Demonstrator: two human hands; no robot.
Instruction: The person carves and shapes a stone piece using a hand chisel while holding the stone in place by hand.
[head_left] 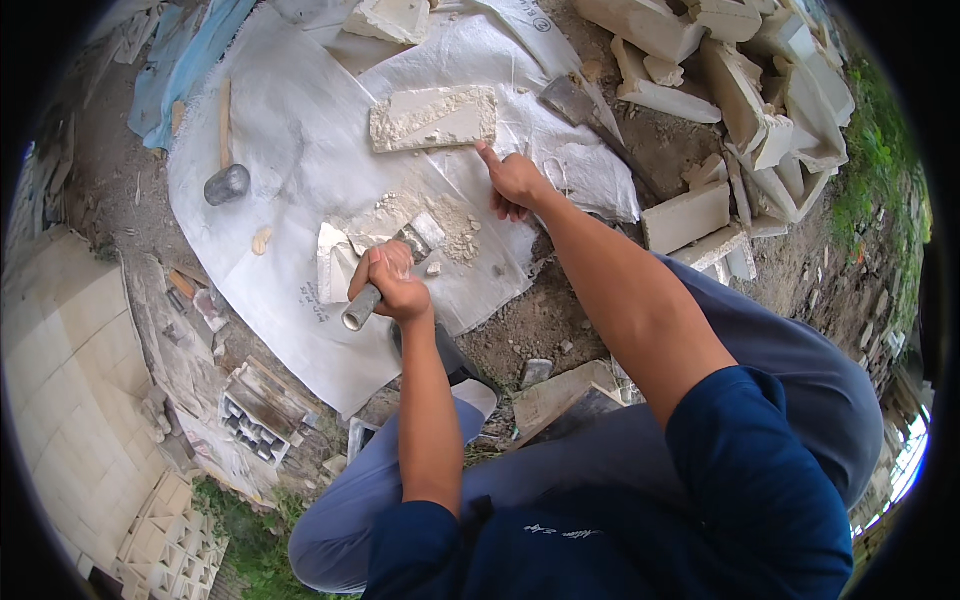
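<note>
My left hand [390, 280] is closed round the grey pipe-like handle of a chisel [421, 235]. Its broad flat metal blade, dusted white, points up and away over chips and powder on the white woven sheet [270, 270]. Beyond it lies a pale stone block [435, 118] with a rough, partly chipped top face. My right hand [515, 184] is at the block's near right corner. Its index finger stretches to that edge and seems to touch it, while the other fingers curl loosely with nothing in them. A broken pale piece [335, 262] rests just left of the chisel.
A black-headed mallet [228, 184] with a wooden handle lies on the sheet at left. At the far right a flat-bladed, long-handled tool [600, 125] lies beside piled pale stone pieces [740, 90]. A light block wall [70, 350] stands at left.
</note>
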